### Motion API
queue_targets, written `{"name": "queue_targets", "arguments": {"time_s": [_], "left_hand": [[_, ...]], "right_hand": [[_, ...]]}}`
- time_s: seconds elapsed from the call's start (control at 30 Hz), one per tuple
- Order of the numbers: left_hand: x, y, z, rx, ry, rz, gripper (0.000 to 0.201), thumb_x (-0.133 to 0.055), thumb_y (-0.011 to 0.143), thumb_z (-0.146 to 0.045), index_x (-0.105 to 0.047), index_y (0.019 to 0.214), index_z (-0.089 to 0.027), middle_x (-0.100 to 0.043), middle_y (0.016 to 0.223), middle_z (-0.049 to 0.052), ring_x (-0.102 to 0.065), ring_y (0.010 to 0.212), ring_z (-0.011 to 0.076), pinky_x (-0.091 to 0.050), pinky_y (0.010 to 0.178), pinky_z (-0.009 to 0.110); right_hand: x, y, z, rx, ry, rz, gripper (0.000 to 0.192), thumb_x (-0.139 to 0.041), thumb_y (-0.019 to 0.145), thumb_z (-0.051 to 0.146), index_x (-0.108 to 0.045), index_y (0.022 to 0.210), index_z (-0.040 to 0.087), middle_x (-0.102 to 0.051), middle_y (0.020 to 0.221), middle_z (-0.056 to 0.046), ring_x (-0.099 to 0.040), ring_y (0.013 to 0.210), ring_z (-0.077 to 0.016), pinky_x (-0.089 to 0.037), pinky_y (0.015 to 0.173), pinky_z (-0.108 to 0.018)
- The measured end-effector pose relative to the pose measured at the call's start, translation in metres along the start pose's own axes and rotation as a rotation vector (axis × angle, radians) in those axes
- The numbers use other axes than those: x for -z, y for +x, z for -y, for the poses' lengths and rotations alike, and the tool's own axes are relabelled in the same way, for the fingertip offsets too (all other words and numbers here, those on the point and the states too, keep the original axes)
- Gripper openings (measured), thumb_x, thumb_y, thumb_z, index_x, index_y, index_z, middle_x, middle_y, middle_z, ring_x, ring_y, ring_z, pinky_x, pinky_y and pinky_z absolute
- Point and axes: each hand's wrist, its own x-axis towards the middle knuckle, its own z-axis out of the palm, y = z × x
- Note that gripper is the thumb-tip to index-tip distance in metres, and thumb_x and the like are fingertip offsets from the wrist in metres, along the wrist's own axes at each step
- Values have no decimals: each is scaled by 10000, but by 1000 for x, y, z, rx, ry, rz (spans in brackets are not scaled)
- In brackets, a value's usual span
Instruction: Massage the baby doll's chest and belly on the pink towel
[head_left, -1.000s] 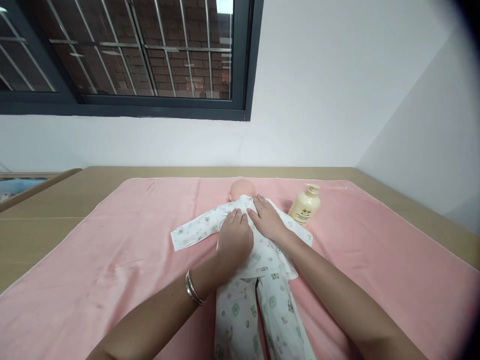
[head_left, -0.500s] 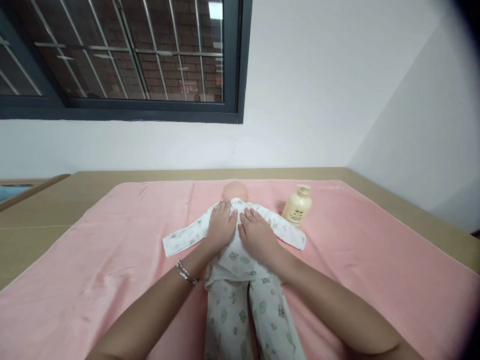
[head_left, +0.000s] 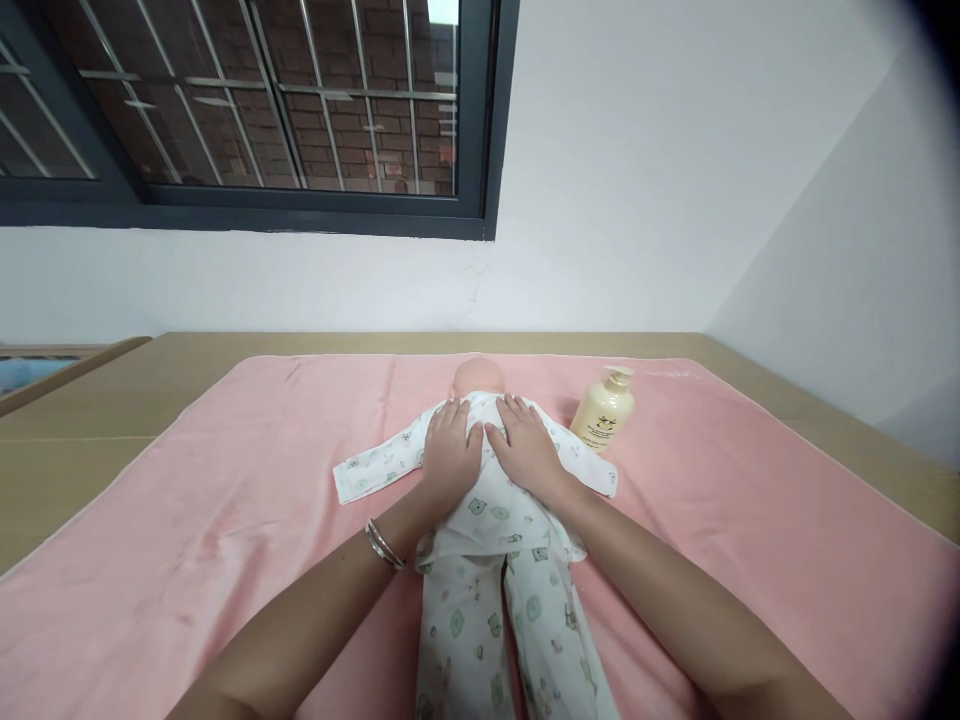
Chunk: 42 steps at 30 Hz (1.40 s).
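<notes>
A baby doll (head_left: 495, 515) in a white printed top and trousers lies stretched out, its bald head toward the wall and its sleeves spread to both sides. Flat on the left of its upper body rests my left hand (head_left: 453, 450), fingers extended, with silver bangles (head_left: 385, 545) at the wrist. My right hand (head_left: 529, 448) lies flat on the right of the upper body, fingers pointing toward the head. The two thumbs come close together over the middle. Neither hand grasps anything. The doll's face is not visible.
A pale yellow pump bottle (head_left: 603, 412) stands by the doll's right-hand sleeve. Under everything spreads a pink mat (head_left: 262, 480) on a wooden surface (head_left: 97, 420). Behind are a white wall (head_left: 600, 200) and a dark-framed window (head_left: 315, 215) with metal bars.
My right hand has shifted up the doll's upper body, level with my left, its fingers nearer the neck. My left hand stays flat in place. The camera view has shifted slightly.
</notes>
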Motion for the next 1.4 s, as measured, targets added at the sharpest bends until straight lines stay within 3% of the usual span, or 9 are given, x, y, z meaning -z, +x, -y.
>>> {"name": "queue_targets", "arguments": {"time_s": [0.2, 0.53, 0.8, 0.87, 0.97, 1.1, 1.2, 1.4], "left_hand": [[-2, -4, -1, 28, 6, -97, 430, -418, 905, -320, -521, 1272, -119, -547, 1340, 169, -450, 1294, 318, -330, 1094, 528], [1, -3, -3, 96, 23, -123, 433, -461, 879, -349, -523, 1235, -111, -556, 1256, 188, -481, 1212, 338, -373, 1034, 536], [-1, -7, 1, -66, -76, -156, 344, -391, 906, -247, -549, 1193, -142, -543, 1285, 151, -427, 1266, 301, -356, 1070, 531], [0, -8, 1, -71, -97, -162, 346, -375, 915, -238, -549, 1198, -142, -547, 1289, 145, -439, 1262, 288, -355, 1079, 521], [0, -9, 1, -48, -140, -173, 379, -338, 943, -267, -520, 1242, -122, -535, 1319, 158, -436, 1275, 275, -350, 1091, 506], [-3, -10, 2, -52, -186, -206, 414, -280, 969, -302, -489, 1277, -122, -528, 1340, 164, -425, 1297, 267, -340, 1095, 520], [-4, -10, 3, -57, -202, -214, 426, -270, 973, -318, -490, 1273, -111, -539, 1327, 171, -435, 1289, 269, -344, 1091, 521], [-3, -11, 2, -41, -219, -204, 422, -283, 973, -335, -488, 1275, -124, -542, 1321, 165, -440, 1281, 266, -348, 1089, 515]], "right_hand": [[1, -2, 1, 19, 1, -21, 566, -267, 978, 432, -372, 1425, 100, -349, 1503, -145, -250, 1409, -254, -158, 1145, -437], [4, -5, 5, -47, -19, 0, 617, -236, 980, 468, -336, 1437, 65, -328, 1498, -207, -228, 1417, -282, -140, 1141, -469], [23, 15, -20, -129, -42, -1, 499, -303, 953, 291, -427, 1384, 74, -326, 1497, -212, -238, 1407, -343, -195, 1107, -560], [28, 14, -18, -93, -1, -56, 514, -327, 935, 265, -400, 1405, 72, -298, 1515, -196, -218, 1418, -326, -203, 1119, -536], [27, 5, -3, 80, 76, -148, 520, -318, 936, 254, -362, 1437, 121, -248, 1549, -126, -181, 1437, -254, -200, 1145, -478], [12, -5, 15, 246, 80, -66, 496, -340, 944, 276, -412, 1417, 145, -289, 1536, -108, -187, 1437, -231, -177, 1155, -470], [11, -6, 15, 235, 90, 4, 469, -352, 948, 302, -479, 1372, 147, -358, 1501, -121, -236, 1423, -238, -192, 1150, -472], [23, -6, 12, 206, 153, -159, 484, -369, 935, 291, -436, 1397, 162, -299, 1531, -110, -238, 1423, -220, -205, 1150, -466]]}}
